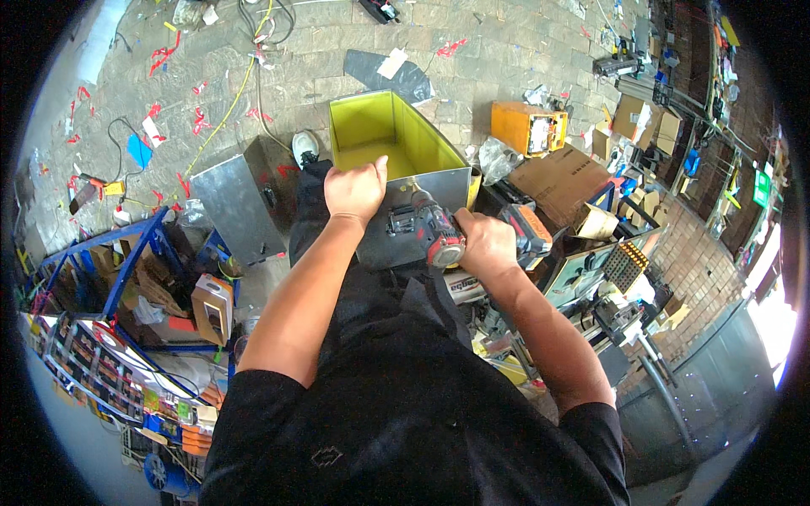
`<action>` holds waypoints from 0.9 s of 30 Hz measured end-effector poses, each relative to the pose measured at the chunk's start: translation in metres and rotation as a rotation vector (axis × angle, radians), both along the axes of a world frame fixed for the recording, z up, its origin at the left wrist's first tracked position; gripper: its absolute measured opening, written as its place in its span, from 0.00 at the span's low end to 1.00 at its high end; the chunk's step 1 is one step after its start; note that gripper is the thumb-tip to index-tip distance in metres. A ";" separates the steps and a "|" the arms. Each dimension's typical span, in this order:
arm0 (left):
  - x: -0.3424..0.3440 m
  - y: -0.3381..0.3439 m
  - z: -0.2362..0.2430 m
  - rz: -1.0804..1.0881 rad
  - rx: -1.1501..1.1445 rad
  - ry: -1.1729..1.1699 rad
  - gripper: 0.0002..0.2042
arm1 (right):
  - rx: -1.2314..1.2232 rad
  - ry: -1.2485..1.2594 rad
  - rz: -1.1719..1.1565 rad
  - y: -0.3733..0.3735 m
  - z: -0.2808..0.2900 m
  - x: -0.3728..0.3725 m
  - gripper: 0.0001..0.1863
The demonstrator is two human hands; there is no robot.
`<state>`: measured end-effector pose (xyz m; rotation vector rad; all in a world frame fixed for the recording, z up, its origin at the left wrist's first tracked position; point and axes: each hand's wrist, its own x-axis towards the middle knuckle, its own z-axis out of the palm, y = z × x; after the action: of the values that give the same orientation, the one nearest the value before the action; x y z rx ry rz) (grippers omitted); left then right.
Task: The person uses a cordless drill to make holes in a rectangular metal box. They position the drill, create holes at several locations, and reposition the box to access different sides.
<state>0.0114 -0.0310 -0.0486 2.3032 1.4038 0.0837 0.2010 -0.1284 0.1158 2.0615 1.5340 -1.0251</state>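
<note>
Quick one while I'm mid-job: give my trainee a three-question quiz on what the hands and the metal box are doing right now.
1. True or false: the left hand grips the near wall of the open metal box.
2. Which tool does the right hand hold: A) hammer, B) cordless drill, C) pliers?
3. What colour is the box's inside?

Key: 1 true. 2 B. 3 yellow-green.

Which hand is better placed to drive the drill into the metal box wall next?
Probably the right. The right hand already grips the red-and-black power drill, whose nose is at the near wall of the metal box. The left hand clasps that wall's top edge, steadying it.
</note>
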 end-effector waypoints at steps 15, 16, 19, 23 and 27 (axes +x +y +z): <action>0.003 0.018 -0.011 0.059 -0.009 -0.114 0.24 | -0.252 -0.088 0.434 0.089 0.002 0.015 0.09; 0.004 0.018 -0.008 0.078 -0.058 -0.099 0.24 | -0.262 -0.081 0.428 0.094 0.003 0.015 0.09; 0.005 0.020 -0.005 0.114 -0.152 -0.055 0.24 | -0.239 -0.072 0.476 0.094 -0.001 0.019 0.08; 0.004 0.024 -0.008 0.130 -0.107 -0.095 0.24 | -0.180 -0.050 0.483 0.093 -0.003 0.023 0.09; 0.004 0.026 -0.008 0.132 -0.138 -0.103 0.24 | -0.147 -0.043 0.355 0.083 -0.006 0.021 0.15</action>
<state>0.0156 -0.0051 -0.0562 2.0641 1.4608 0.1391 0.2217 -0.0458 0.1101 1.6264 1.6705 -0.9200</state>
